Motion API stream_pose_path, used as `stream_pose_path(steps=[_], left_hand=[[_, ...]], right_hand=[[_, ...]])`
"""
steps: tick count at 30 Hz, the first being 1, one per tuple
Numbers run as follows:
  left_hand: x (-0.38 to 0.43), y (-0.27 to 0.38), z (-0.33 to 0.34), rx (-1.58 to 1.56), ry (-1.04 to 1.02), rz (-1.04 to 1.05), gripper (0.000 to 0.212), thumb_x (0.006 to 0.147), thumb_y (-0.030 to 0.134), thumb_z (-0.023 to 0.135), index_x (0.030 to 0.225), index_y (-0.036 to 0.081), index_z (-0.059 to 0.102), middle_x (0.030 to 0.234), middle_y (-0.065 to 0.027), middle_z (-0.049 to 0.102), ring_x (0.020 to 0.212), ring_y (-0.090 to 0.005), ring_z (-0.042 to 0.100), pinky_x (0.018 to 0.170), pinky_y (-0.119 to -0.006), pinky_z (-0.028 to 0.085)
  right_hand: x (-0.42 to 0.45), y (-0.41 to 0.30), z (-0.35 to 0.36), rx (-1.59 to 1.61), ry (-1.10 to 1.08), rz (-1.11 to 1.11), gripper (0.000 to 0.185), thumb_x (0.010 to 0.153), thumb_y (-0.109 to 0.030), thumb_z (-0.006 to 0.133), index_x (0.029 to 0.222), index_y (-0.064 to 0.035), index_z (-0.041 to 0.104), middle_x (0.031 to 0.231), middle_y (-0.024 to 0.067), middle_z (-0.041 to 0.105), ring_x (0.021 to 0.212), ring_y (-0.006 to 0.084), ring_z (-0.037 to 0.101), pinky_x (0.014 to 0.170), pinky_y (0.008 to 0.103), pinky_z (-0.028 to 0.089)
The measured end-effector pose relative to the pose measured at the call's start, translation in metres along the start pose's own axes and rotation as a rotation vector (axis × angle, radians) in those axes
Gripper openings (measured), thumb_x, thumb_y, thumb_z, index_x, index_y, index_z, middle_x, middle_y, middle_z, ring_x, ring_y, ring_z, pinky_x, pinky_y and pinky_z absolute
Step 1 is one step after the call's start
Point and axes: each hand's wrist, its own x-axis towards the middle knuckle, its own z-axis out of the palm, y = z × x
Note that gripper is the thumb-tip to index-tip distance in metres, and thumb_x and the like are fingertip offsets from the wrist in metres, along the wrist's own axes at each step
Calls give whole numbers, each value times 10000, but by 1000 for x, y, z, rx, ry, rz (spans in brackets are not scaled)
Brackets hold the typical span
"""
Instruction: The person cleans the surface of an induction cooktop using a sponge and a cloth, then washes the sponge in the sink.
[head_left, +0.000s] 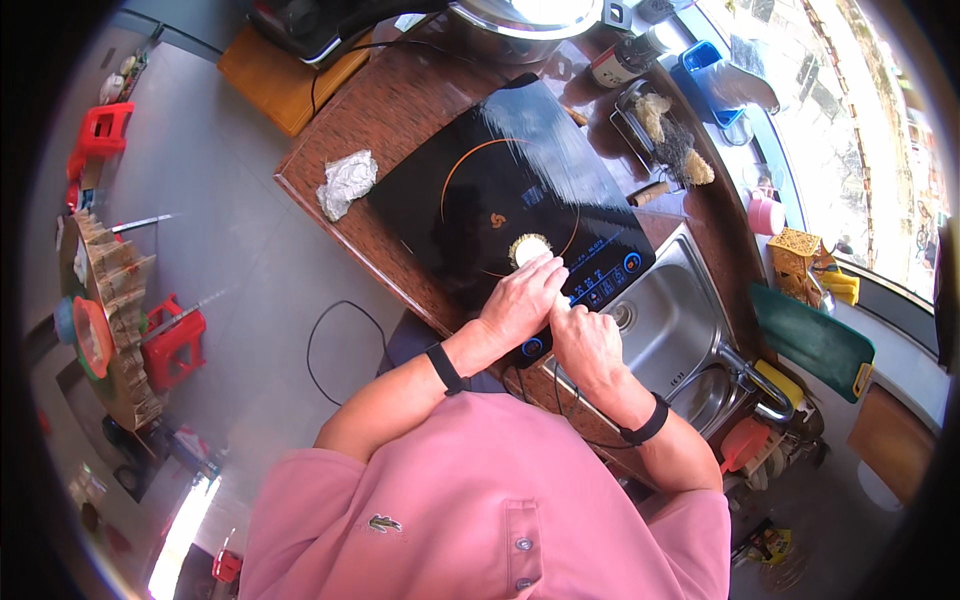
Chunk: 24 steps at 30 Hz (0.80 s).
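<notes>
A round scrub brush with a white top and pale bristles (531, 248) rests on the black glass of an induction cooktop (480, 202), near its ring marking. My left hand (523, 294) lies stretched out right behind the brush, its fingertips at the brush's near edge. Beside it, my right hand (589, 334) has its fingers curled around what seems to be the brush's handle, most of which the hands cover. The two hands touch. Wet-looking streaks or glare cross the cooktop's far right part. A crumpled white cloth (347, 184) lies on the stone counter to the left.
A steel sink (664, 322) with a faucet (757, 382) adjoins the cooktop on the right. Behind stand a metal pot (517, 34), a dark bottle (626, 61) and a wire rack with scrubbers (660, 135). A thin cable (309, 352) hangs left of the counter.
</notes>
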Motion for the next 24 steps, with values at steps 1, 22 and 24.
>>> stream_pose_path(steps=[1,22,24], left_hand=[[1,3,0,-18,4,-20,274,822,168,672,1061,38,640,1127,-149,664,1008,-281,668,815,-380,574],[69,-31,10,77,-111,-50,283,830,251,681,1008,31,657,1068,-143,680,1006,-266,668,803,-372,570],[117,-79,-5,119,-7,19,261,829,228,673,1009,41,641,1022,-141,680,954,-295,672,760,-392,570]], right_hand=[[2,0,3,0,10,22,156,819,-108,569,953,-32,590,705,118,633,606,250,658,569,383,522],[46,41,8,9,271,11,232,856,-98,529,1054,20,555,753,168,622,575,293,649,538,395,528],[106,46,-5,-64,457,33,121,874,-100,503,923,-15,573,688,140,630,571,283,649,539,395,526]])
